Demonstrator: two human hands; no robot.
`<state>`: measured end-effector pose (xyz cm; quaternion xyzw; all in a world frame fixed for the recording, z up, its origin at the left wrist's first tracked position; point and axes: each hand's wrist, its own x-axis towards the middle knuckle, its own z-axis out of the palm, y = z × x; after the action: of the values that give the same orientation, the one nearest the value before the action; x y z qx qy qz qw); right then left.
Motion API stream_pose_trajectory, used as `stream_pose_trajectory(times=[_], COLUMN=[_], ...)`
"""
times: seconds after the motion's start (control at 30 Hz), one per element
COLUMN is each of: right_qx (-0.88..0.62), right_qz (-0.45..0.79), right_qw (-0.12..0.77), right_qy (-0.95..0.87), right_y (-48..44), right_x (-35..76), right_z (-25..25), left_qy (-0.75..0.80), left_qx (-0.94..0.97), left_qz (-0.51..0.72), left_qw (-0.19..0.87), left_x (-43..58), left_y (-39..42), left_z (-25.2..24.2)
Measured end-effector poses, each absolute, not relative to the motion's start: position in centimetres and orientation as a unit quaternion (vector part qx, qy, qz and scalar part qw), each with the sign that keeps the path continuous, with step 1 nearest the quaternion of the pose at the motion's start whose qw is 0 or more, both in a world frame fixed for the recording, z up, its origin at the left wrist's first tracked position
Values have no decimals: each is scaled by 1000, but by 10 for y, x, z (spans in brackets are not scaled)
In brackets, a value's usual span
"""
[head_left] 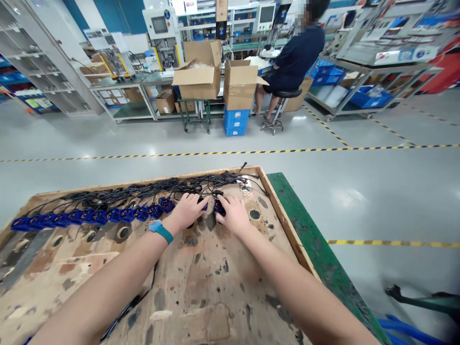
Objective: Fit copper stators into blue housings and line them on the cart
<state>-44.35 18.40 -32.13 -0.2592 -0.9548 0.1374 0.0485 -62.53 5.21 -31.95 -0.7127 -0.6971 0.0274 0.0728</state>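
Note:
My left hand [187,210], with a teal band on the wrist, curls over a small blue housing [204,203]; only its right edge shows past the fingers. Just to the right, my right hand [234,214] grips another blue housing [219,207] between thumb and fingers. A narrow gap separates the two pieces. Leftward from my left hand runs a row of similar blue housings [112,214] with orange bits inside and black cables attached. Those black cables [143,190] lie bundled along the far edge of the wooden board [190,282].
A raised wooden rim [283,218] borders the board, with a green table edge [309,230] beyond it. Holes pierce the board, and a loose black cable [134,302] lies by my left forearm. Across the floor, a person [300,52] sits near open cardboard boxes [242,86].

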Motion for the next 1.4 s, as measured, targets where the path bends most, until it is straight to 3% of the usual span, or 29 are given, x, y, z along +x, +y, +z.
stream_pose_trajectory(times=[0.23, 0.57, 0.8, 1.2, 1.4], right_qx=[-211, -213, -192, -305, -256], right_qz=[176, 227, 253, 177, 218], right_qw=[72, 88, 45, 39, 40], right_qy=[-959, -946, -947, -935, -941], right_y=[226, 223, 225, 224, 242], right_x=[-473, -456, -458, -451, -450], right_z=[-327, -334, -331, -312, -310], left_qy=[-760, -676, -686, -754, -665], left_qx=[-647, -735, -727, -654, -744], left_qz=[2, 11, -22, -7, -37], left_qw=[63, 50, 21, 55, 56], left_x=[-627, -654, -653, -627, -609], left_y=[64, 71, 65, 67, 73], left_z=[-335, -334, -328, -304, -312])
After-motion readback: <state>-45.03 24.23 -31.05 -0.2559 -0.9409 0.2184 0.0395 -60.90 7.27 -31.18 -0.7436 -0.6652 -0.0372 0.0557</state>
